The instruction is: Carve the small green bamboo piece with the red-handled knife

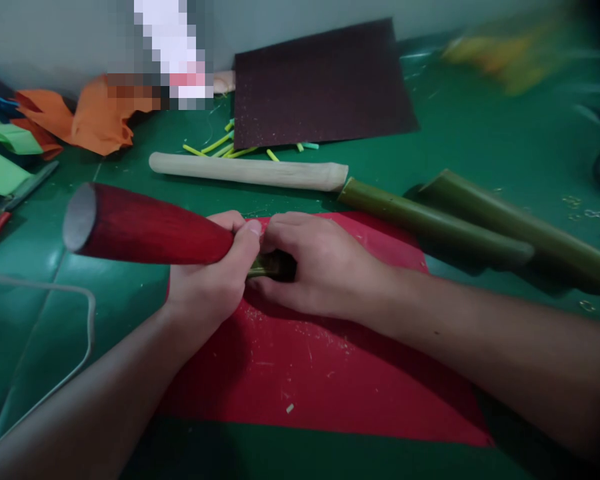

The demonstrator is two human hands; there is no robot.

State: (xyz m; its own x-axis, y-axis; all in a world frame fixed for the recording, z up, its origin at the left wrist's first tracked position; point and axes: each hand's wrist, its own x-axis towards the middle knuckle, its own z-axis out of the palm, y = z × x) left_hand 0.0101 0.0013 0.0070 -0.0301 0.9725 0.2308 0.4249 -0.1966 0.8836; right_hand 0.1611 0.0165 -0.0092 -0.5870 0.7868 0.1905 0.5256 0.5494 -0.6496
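A thick red-painted stick [145, 229] with a grey cut end points up and to the left. My left hand [213, 273] is wrapped round its near end, thumb on top. My right hand [320, 267] is closed over the stick's dark green part [270, 265], right beside the left hand. Both hands hover just above a red sheet [320, 373] dusted with pale shavings, lying on the green table [480, 140].
A pale wooden stick [245, 170] joined to a green bamboo tube [430, 223] lies beyond the hands, with a second green tube [520, 223] to the right. Behind sit a dark sandpaper sheet [320, 83], yellow-green offcuts [220, 145], orange and green paper scraps [95, 120] and a grey cable [80, 333].
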